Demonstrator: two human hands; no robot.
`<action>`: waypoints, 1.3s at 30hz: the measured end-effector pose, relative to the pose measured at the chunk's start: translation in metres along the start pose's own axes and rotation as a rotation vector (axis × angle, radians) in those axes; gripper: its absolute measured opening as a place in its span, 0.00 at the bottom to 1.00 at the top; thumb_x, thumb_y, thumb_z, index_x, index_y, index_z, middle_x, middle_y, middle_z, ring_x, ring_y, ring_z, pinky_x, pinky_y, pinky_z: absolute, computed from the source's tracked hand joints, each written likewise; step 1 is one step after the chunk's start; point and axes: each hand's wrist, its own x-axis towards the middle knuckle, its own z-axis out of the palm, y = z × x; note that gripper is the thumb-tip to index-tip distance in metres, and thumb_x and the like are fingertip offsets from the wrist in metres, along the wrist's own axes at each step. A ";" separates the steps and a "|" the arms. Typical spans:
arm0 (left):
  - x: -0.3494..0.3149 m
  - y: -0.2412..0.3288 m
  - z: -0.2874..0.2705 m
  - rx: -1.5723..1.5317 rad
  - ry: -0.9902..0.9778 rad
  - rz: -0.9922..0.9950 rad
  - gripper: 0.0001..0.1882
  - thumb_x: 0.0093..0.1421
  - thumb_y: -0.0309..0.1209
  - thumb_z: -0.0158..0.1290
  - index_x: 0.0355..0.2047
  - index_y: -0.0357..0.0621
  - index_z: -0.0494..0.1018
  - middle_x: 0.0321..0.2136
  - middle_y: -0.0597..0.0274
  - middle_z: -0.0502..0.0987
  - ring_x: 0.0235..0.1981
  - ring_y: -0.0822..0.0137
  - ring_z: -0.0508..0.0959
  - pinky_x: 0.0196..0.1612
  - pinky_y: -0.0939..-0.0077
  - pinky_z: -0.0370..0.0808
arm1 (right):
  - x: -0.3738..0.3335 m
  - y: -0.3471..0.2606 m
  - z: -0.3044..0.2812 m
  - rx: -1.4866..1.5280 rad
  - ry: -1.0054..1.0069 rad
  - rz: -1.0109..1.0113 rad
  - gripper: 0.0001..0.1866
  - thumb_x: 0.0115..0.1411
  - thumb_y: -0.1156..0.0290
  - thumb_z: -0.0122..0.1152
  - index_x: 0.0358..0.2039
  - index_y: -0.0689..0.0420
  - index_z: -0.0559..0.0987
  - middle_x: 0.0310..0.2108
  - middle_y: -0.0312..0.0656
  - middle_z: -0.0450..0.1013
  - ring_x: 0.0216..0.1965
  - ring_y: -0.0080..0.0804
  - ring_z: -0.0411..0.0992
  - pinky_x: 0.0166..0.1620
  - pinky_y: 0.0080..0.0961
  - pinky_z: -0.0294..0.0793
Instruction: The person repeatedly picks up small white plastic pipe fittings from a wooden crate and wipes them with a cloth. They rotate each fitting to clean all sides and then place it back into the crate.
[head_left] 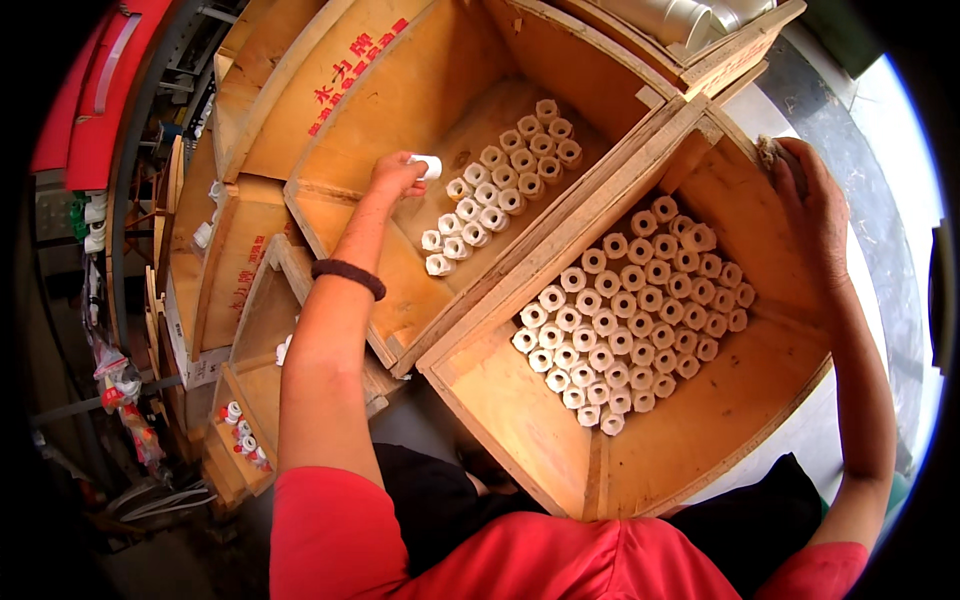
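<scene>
My left hand point(400, 176) is closed around a short white plastic fitting point(427, 167), held above the far-left wooden box point(400, 110). Inside that box, white fittings point(489, 218) with six-sided tops and round centre holes stand upright in rows. The nearer wooden box point(730, 410) holds a larger packed group of similar white fittings point(622, 340). My right hand point(815, 205) grips the right rim of this nearer box, its fingers bent over the edge. By its fingertips is a small rough brownish thing point(767, 152) that I cannot make out.
The two boxes meet along a thick wooden edge point(560, 235). More wooden boxes point(262, 270) stand at the left, one with small red and white parts point(246, 436). Silvery cylinders point(665, 20) lie at the far top. Red panels point(100, 90) stand at the upper left.
</scene>
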 end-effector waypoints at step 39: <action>-0.381 0.141 0.053 -0.726 -0.749 0.141 0.24 0.61 0.28 0.58 0.57 0.41 0.66 0.50 0.49 0.76 0.44 0.68 0.77 0.40 0.73 0.73 | -0.005 -0.011 -0.017 0.275 0.098 -0.089 0.12 0.64 0.69 0.58 0.48 0.54 0.77 0.41 0.42 0.79 0.42 0.36 0.78 0.45 0.28 0.76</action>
